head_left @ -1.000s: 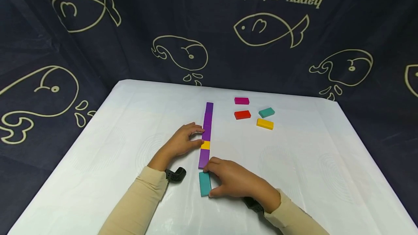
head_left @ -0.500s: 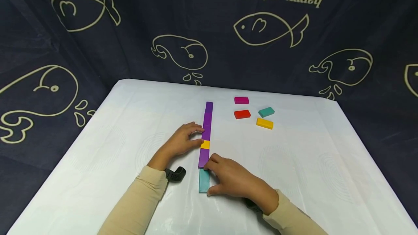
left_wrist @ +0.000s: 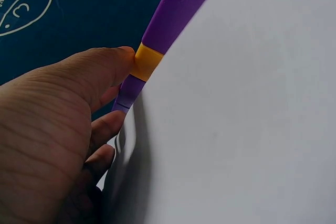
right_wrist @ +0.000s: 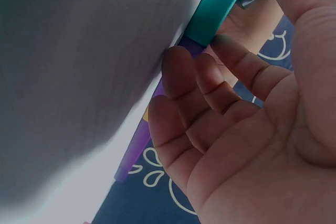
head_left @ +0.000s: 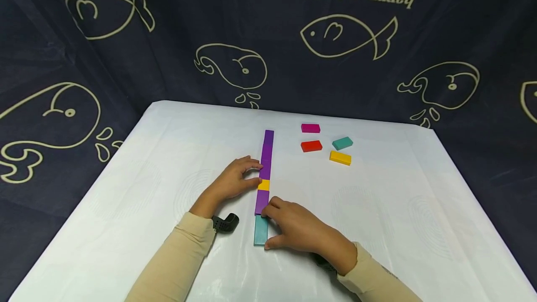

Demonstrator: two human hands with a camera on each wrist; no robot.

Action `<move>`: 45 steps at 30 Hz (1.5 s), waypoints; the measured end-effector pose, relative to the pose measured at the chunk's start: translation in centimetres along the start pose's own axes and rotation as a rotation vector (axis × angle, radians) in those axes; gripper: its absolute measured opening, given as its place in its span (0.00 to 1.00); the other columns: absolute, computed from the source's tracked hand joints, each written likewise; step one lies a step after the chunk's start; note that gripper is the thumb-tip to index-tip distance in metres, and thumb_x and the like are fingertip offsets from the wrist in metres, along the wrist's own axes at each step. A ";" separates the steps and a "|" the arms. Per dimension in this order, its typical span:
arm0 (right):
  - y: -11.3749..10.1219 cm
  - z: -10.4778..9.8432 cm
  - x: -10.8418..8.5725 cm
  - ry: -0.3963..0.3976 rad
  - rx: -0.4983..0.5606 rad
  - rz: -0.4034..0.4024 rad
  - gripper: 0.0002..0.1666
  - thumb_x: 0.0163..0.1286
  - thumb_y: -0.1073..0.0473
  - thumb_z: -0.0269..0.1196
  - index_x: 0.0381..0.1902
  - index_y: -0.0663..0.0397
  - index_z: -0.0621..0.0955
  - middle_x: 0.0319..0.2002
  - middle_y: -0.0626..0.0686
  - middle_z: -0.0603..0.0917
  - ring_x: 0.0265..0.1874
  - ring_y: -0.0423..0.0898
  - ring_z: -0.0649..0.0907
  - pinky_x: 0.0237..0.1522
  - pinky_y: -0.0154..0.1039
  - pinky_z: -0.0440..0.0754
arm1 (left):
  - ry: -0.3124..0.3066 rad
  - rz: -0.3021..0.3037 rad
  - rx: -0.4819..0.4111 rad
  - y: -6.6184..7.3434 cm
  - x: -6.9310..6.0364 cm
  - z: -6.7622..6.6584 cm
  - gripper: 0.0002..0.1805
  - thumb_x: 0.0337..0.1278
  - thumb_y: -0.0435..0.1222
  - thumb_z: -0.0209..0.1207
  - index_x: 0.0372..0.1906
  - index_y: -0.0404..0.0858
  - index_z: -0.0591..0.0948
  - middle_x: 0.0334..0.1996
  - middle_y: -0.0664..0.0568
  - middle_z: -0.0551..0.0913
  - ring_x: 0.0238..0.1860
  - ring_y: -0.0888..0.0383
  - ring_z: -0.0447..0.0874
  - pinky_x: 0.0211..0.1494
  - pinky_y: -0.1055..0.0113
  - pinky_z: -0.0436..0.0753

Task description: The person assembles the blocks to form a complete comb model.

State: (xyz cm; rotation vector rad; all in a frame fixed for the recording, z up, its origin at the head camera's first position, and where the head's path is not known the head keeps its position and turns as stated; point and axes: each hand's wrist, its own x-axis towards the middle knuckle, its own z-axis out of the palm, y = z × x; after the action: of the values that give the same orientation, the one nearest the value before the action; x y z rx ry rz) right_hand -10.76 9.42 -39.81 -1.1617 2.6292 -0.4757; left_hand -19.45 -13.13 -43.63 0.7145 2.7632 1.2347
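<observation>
A straight row of flat blocks runs away from me, with several purple blocks (head_left: 262,202), one yellow block (head_left: 264,185) and a teal block (head_left: 261,230) at the near end. My right hand (head_left: 299,227) pinches the teal block, thumb by its near end and index finger by its far end. The teal block (right_wrist: 218,11) lies against the purple block in the right wrist view. My left hand (head_left: 232,181) rests at the row's left side. Its thumb touches the yellow block (left_wrist: 147,62) in the left wrist view, other fingers along the purple one.
Loose blocks lie at the back right of the white table (head_left: 377,227): magenta (head_left: 310,128), red (head_left: 311,146), teal (head_left: 342,143) and yellow (head_left: 340,158). A dark cloth (head_left: 268,13) with fish drawings hangs behind.
The teal block has been straightened and moved away from me and slightly left, closing the gap to the purple block. My right hand moved with it; the left hand stayed put.
</observation>
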 end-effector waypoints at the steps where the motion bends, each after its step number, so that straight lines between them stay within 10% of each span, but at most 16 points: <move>1: 0.0 0.0 0.0 0.002 -0.001 -0.002 0.35 0.52 0.38 0.76 0.52 0.48 0.80 0.43 0.42 0.75 0.33 0.36 0.74 0.39 0.28 0.76 | 0.001 0.002 -0.001 0.0 0.0 0.0 0.23 0.59 0.40 0.66 0.58 0.39 0.81 0.66 0.43 0.74 0.73 0.41 0.59 0.74 0.42 0.56; 32: 0.4 -0.6 0.2 0.006 0.063 0.025 0.34 0.59 0.36 0.70 0.56 0.49 0.80 0.46 0.44 0.78 0.39 0.37 0.76 0.47 0.33 0.79 | 0.020 0.032 0.008 -0.6 0.1 0.2 0.22 0.58 0.40 0.66 0.57 0.39 0.82 0.64 0.45 0.76 0.73 0.42 0.60 0.74 0.44 0.58; 45: 5.4 -4.4 1.1 0.092 0.255 0.052 0.29 0.65 0.46 0.69 0.58 0.54 0.78 0.51 0.50 0.80 0.47 0.48 0.79 0.52 0.45 0.80 | 0.011 -0.003 -0.022 -0.4 0.2 0.1 0.22 0.58 0.41 0.65 0.57 0.39 0.82 0.64 0.46 0.76 0.73 0.43 0.59 0.74 0.44 0.58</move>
State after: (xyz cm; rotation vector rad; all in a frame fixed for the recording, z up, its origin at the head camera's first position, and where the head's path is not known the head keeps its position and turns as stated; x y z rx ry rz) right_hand -16.55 12.91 -37.91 -1.0106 2.5707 -0.8439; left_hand -19.74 -13.21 -44.02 0.7045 2.7537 1.2696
